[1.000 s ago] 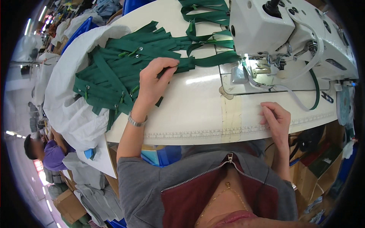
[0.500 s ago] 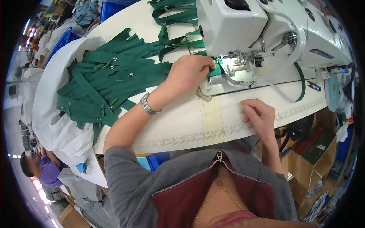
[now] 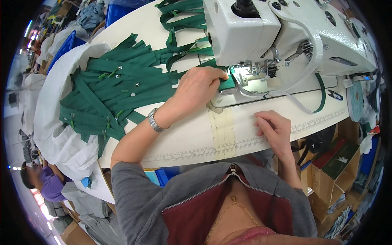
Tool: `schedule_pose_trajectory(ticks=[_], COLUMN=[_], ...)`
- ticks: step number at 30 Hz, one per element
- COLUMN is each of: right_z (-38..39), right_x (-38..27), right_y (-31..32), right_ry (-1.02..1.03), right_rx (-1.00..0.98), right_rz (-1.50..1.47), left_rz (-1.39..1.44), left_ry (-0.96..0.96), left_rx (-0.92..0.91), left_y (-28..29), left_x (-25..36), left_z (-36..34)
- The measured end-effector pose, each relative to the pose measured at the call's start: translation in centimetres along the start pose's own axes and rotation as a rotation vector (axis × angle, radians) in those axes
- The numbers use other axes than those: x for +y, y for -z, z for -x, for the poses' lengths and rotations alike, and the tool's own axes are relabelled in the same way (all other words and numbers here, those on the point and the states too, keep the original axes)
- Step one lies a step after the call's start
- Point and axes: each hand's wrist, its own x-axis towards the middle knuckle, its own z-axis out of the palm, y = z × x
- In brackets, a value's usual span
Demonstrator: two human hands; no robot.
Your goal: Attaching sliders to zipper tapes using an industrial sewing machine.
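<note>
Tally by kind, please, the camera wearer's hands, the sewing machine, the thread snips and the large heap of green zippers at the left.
Hands: 2, the left hand and the right hand
Sewing machine: 1
Thread snips: 1
Large heap of green zippers: 1
Total: 5

Left arm [image 3: 138, 141] reaches forward, left grip [image 3: 199, 85] pinched palm-down, while the right grip [image 3: 277, 130] curls loosely.

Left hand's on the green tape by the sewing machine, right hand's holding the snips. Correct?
Not quite: the head view shows the snips lying on the table, apart from the right hand, which looks empty. Left hand on the green tape by the sewing machine is right.
</note>
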Motion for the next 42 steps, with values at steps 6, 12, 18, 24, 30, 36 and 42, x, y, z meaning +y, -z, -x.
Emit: schedule_pose_trajectory(ticks=[6,12,18,24,30,36,42], right_z=[-0.1,0.1,0.0,-0.2,0.2,0.3,0.1], right_x=[0.0,0.1,-0.1,-0.1,0.1,0.1,0.2], right_y=[-0.2,-0.2,-0.1,-0.2,-0.5,-0.7,-0.6], right_ry=[-0.002,-0.018,-0.019,-0.022,-0.001,0.046,0.039], right_rx=[0.007,0.019,0.012,0.021,0.034,0.048,0.057], right_rz=[0.022,0.003,0.033,0.048,0.056,0.108,0.085], left_rz=[0.009,0.023,-0.032,-0.082,-0.103,-0.104,-0.131], left_ry=[0.174,0.229,0.074,0.059,0.058,0.055,0.047], left_rx=[-0.085,-0.057,-0.012,0.021,0.015,0.011,0.011], left_y=[0.9,0.6,-0.1,-0.5,-0.3,-0.5,-0.5], left_x=[0.9,1.0,0.3,-0.2,-0.1,-0.2,-0.2], left_z=[-0.8,-0.9,-0.2,-0.3,-0.2,-0.2,-0.5])
